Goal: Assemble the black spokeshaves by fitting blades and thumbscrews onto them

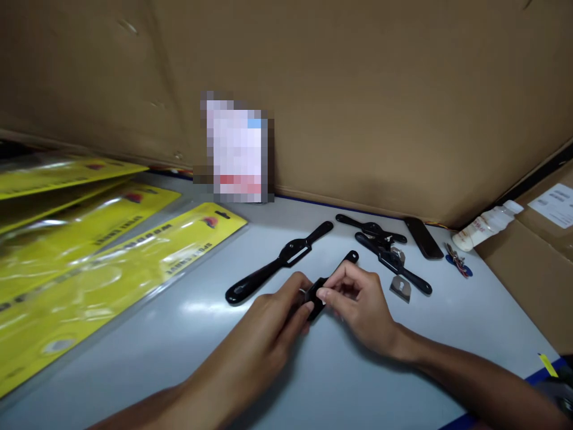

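Over the middle of the table, my left hand [284, 316] is closed around the body of a black spokeshave [317, 289], whose far handle points up and to the right. My right hand [362, 307] pinches at the middle of the same tool; a small bright bit shows by the fingertips, too small to name. Just beyond my left hand lies another black spokeshave body [293, 251]. To the right rest two more, a far spokeshave [371, 228] and a nearer spokeshave [393, 261]. Beside the nearer one is a metal blade [400, 288] with a keyhole-shaped slot.
Yellow spokeshave packages [179, 263] in clear plastic overlap along the left. A blurred-out upright panel [237, 152] leans against the cardboard wall [358, 107]. At the right are a dark phone [423, 237], keys [457, 261], a bottle [486, 226] and a cardboard box [532, 263].
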### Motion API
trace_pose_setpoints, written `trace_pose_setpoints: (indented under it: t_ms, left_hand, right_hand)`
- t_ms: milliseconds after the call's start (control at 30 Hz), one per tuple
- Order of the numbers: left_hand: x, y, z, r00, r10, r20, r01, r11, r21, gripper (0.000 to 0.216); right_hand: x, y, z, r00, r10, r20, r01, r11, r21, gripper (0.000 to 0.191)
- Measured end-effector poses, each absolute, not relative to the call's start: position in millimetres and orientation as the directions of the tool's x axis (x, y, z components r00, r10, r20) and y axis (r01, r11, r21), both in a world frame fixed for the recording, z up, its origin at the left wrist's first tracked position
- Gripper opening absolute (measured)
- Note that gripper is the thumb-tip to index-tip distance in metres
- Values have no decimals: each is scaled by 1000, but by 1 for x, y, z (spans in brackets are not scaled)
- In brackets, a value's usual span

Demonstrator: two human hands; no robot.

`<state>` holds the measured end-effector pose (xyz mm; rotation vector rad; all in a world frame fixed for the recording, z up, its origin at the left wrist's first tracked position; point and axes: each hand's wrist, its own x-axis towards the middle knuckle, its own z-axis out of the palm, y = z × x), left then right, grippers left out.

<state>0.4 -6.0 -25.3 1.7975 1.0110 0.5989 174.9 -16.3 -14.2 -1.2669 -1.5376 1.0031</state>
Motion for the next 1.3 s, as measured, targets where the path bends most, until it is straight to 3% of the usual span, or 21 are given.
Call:
trace_pose_setpoints:
  t_ms: [167, 367, 467, 633, 767, 933, 1033, 1167, 1233, 1300]
  left_hand:
    - [2, -6, -22, 564, 819, -106, 423, -176, 889, 28]
    - [0, -2, -18, 587, 738, -333, 451, 43, 891, 31]
    - [-1, -1, -13, 596, 751, -284, 418, 12, 908, 28]
    - [-2, -2, -7, 604, 761, -237, 398, -31, 917, 24]
    - [-3, -3, -7, 603, 765, -227, 414, -57, 908, 24]
    - [-6, -3, -12, 620, 779, -91, 417, -229, 879, 27]
    - [-6, -4, -14, 616, 784, -75, 438, -262, 860, 27]
    - [-6, -6, -14, 613, 785, -88, 454, -259, 853, 27]
    - [-6, -7, -15, 616, 782, -95, 453, -253, 855, 26]
    - [-6, -7, -16, 611, 786, -96, 449, -244, 859, 26]
  right_hand:
    - [173, -23, -13, -105, 982, 156, 297, 180, -938, 12]
    - [178, -32, -10, -265, 911, 315, 463, 407, -787, 11]
    - [184, -33, -9, -367, 842, 395, 510, 538, -671, 17]
    - [191, -29, -13, -552, 631, 545, 579, 760, -295, 18]
    - [191, -26, -16, -568, 552, 610, 626, 771, -115, 19]
    - [188, -24, -16, -618, 487, 617, 632, 774, 22, 22]
    - [185, -25, -16, -597, 533, 600, 653, 757, -22, 24]
    - [181, -28, -16, -521, 614, 593, 642, 740, -202, 24]
    - [177, -29, -15, -414, 721, 555, 615, 671, -414, 20]
    - [174, -30, -14, -251, 877, 409, 536, 478, -696, 11]
